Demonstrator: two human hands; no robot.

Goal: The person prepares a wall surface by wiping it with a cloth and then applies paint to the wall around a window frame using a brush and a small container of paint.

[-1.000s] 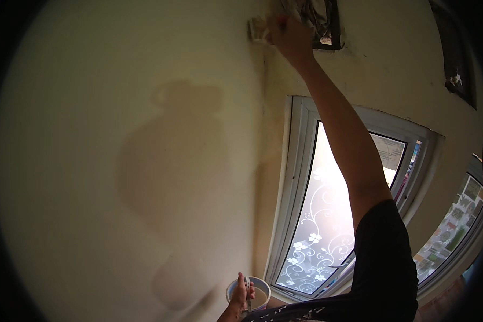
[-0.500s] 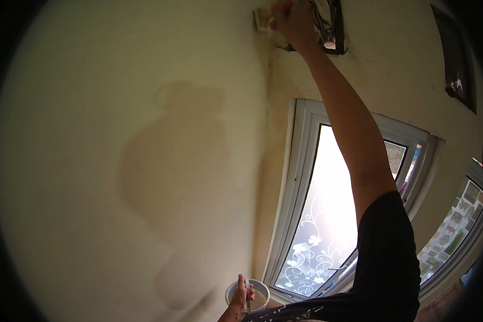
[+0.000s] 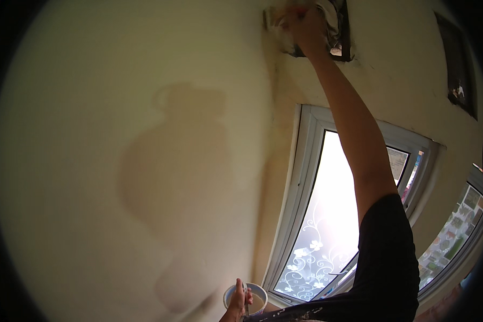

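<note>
Wall (image 3: 80,177), one: cream, plain, filling the left side and bearing a broad soft shadow (image 3: 172,161). Adjoining wall (image 3: 392,91), one: yellowish, stained near the shared corner.
Openings, two, dark-edged: wall opening (image 3: 349,45) at top, with crumpled pale material (image 3: 331,21) inside; second opening (image 3: 456,64), farther right.
Windows, two: window (image 3: 333,214), grey-framed, its bright pane scrolled with white flowers; second window (image 3: 457,231) at right, pane patterned in small patches.
Obstruction: right arm (image 3: 354,134) in dark sleeve (image 3: 386,252), crossing the window.
Hands, two: right hand (image 3: 308,27), raised before the wall opening, clenched on what seems, through blur, a wide brush (image 3: 273,20) by the upper corner; left hand (image 3: 238,301), low, grasping a bucket (image 3: 264,298) of pale liquid (image 3: 257,306).
</note>
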